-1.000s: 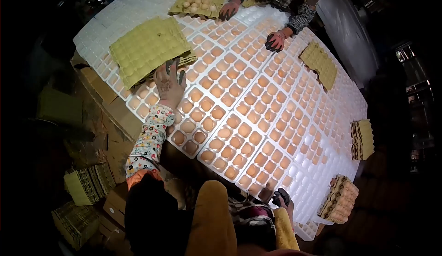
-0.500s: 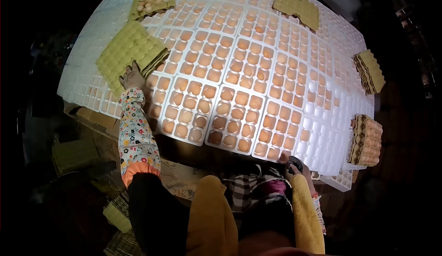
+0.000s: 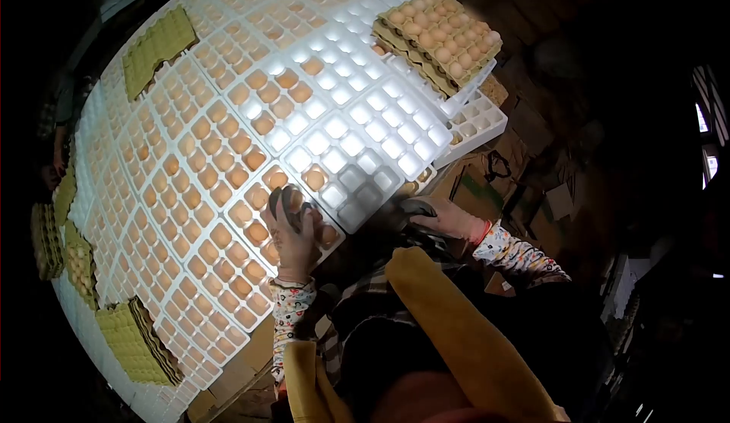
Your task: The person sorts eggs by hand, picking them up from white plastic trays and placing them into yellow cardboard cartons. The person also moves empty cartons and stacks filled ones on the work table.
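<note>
My left hand (image 3: 293, 233), in a pale glove with dark fingertips, lies over a white egg tray (image 3: 332, 245) near the table's front edge. Its fingers are spread, right at the brown eggs (image 3: 258, 231). My right hand (image 3: 449, 221), gloved the same way, is just off the front edge, beside the corner of a white tray (image 3: 357, 212) with mostly bare cups. Its dark fingertips point left, with the fingers slightly apart and nothing visible between them.
White trays of eggs cover the wide surface. Green pulp flats lie at the left (image 3: 138, 343) and back left (image 3: 158, 47). At the right, a pulp flat full of eggs (image 3: 445, 31) is stacked near another white tray (image 3: 480, 126). Cardboard (image 3: 525, 145) lies below.
My view has swung right. The left hand has left the stack of green flats and come over the eggs near the front edge. The right hand stays near the edge.
</note>
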Available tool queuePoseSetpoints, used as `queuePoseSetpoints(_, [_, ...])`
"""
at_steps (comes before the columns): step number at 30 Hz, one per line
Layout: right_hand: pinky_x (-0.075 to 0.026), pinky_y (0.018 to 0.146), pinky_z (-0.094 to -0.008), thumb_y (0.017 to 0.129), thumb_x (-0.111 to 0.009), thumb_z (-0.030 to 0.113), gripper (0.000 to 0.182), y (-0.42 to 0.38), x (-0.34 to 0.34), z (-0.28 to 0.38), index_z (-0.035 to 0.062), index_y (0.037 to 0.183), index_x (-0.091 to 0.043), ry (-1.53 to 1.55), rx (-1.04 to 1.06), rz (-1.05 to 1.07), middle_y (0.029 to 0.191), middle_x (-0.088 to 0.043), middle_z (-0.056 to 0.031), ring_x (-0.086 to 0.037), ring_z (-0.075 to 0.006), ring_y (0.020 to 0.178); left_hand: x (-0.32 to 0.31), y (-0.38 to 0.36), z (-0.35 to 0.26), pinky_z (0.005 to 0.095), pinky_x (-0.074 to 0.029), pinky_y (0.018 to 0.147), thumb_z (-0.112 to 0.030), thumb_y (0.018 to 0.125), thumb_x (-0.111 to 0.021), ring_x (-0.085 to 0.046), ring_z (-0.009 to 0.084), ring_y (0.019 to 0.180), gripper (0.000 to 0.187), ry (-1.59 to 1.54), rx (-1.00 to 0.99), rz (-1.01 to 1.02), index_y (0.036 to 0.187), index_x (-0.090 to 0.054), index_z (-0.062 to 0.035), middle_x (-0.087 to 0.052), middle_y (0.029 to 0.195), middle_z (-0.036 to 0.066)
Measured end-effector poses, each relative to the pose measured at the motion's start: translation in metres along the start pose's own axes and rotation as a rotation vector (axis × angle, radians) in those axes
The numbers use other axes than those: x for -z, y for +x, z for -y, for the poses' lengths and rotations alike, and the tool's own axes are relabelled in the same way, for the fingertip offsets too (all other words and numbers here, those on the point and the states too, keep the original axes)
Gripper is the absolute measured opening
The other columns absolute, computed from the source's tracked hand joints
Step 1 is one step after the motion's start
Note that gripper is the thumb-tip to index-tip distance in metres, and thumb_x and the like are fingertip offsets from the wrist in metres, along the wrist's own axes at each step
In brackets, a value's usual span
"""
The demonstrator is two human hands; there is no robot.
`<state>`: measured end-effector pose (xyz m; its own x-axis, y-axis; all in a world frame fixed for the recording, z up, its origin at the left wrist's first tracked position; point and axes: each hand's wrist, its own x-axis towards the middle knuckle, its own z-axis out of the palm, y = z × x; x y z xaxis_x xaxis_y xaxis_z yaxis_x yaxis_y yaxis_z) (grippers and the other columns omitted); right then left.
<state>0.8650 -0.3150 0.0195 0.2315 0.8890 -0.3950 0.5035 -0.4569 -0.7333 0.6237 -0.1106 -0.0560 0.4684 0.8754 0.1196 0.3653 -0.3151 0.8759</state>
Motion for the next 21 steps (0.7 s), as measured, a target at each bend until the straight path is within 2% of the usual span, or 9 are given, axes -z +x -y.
queuePoseSetpoints(4, [-0.049,0.088,-0.0324,0.086,-0.068,0.023,0.048,0.022,0.167,-0.086,0.0,0.126,-0.054,0.133,-0.041,-0.381,0.108,-0.066,-0.0164,-0.064,-0.0252,0.098,-0.113,0.063,-0.122,0.0439,-0.041,0.098,-0.002,0.074,-0.072,-0.049,0.0356,0.117,0.058,0.104,-0.402,0.155,0.129,-0.051,-0.0042,-0.052,0.126,0.017])
queuePoseSetpoints(6, [-0.048,0.088,-0.0389,0.08,-0.071,0.02,0.052,0.062,0.245,-0.119,0.0033,0.127,-0.054,-0.259,0.12,-0.644,0.11,-0.06,-0.0175,-0.06,-0.0334,0.099,-0.18,0.098,-0.167,0.0433,-0.046,0.092,-0.004,0.074,-0.073,-0.055,0.0357,0.109,0.058,0.025,-0.477,0.104,0.127,-0.051,-0.0035,-0.055,0.12,0.017])
queuePoseSetpoints(10, [-0.044,0.092,-0.0428,0.078,-0.064,0.012,0.056,0.142,0.319,-0.14,0.0086,0.131,-0.049,-0.75,0.611,-0.359,0.122,-0.053,-0.017,-0.054,-0.0356,0.106,-0.313,0.155,-0.223,0.0445,-0.048,0.085,-0.017,0.074,-0.076,-0.056,0.0392,0.102,0.063,0.204,-0.365,0.14,0.128,-0.047,-0.004,-0.054,0.116,0.022])
queuePoseSetpoints(12, [-0.048,0.076,-0.0393,0.072,-0.062,0.008,0.037,0.182,0.314,-0.17,0.0077,0.109,-0.057,-1.006,0.735,-0.23,0.118,-0.056,-0.0119,-0.058,-0.029,0.101,-0.357,0.167,-0.213,0.0446,-0.05,0.082,-0.018,0.075,-0.075,-0.059,0.0399,0.096,0.061,0.483,-0.257,0.25,0.127,-0.047,-0.0047,-0.053,0.118,0.022])
queuePoseSetpoints(16, [-0.052,0.075,-0.039,0.075,-0.066,0.014,0.033,0.188,0.361,-0.156,0.0057,0.106,-0.06,-0.405,0.669,-0.012,0.107,-0.06,-0.013,-0.062,-0.0299,0.091,-0.359,0.167,-0.207,0.0392,-0.054,0.075,-0.021,0.082,-0.067,-0.064,0.0346,0.092,0.046,0.142,-0.118,0.065,0.122,-0.053,-0.0046,-0.06,0.11,0.017])
queuePoseSetpoints(18, [-0.05,0.079,-0.0299,0.083,-0.063,0.019,0.03,0.188,0.375,-0.164,-0.0001,0.107,-0.062,0.566,0.252,0.04,0.105,-0.063,-0.0089,-0.063,-0.0193,0.089,-0.342,0.168,-0.209,0.0364,-0.056,0.073,-0.019,0.086,-0.065,-0.064,0.0268,0.094,0.037,-0.723,0.408,-0.034,0.118,-0.055,-0.0034,-0.061,0.105,0.009])
queuePoseSetpoints(19, [-0.05,0.076,-0.0288,0.084,-0.063,0.017,0.029,0.198,0.38,-0.183,-0.001,0.106,-0.061,0.682,0.214,0.006,0.1,-0.062,-0.0077,-0.061,-0.0166,0.085,-0.335,0.173,-0.208,0.0312,-0.056,0.068,-0.015,0.088,-0.064,-0.064,0.0196,0.087,0.032,-1.017,0.532,-0.177,0.117,-0.056,-0.0024,-0.061,0.099,0.004])
queuePoseSetpoints(20, [-0.049,0.072,-0.0278,0.085,-0.063,0.016,0.027,0.211,0.382,-0.198,-0.002,0.105,-0.061,0.799,0.172,-0.021,0.094,-0.061,-0.0065,-0.059,-0.0139,0.082,-0.34,0.178,-0.192,0.0283,-0.054,0.066,-0.019,0.089,-0.066,-0.063,0.0171,0.085,0.033,-0.783,0.246,-0.155,0.114,-0.057,-0.0005,-0.061,0.097,0.006])
queuePoseSetpoints(21, [-0.049,0.071,-0.028,0.089,-0.061,0.017,0.022,0.222,0.394,-0.184,-0.0022,0.099,-0.063,0.189,0.585,-0.054,0.091,-0.062,-0.0075,-0.06,-0.0132,0.081,-0.334,0.186,-0.189,0.0284,-0.054,0.065,-0.021,0.089,-0.065,-0.062,0.0162,0.084,0.033,-0.738,0.455,-0.012,0.113,-0.057,0.0004,-0.06,0.098,0.006])
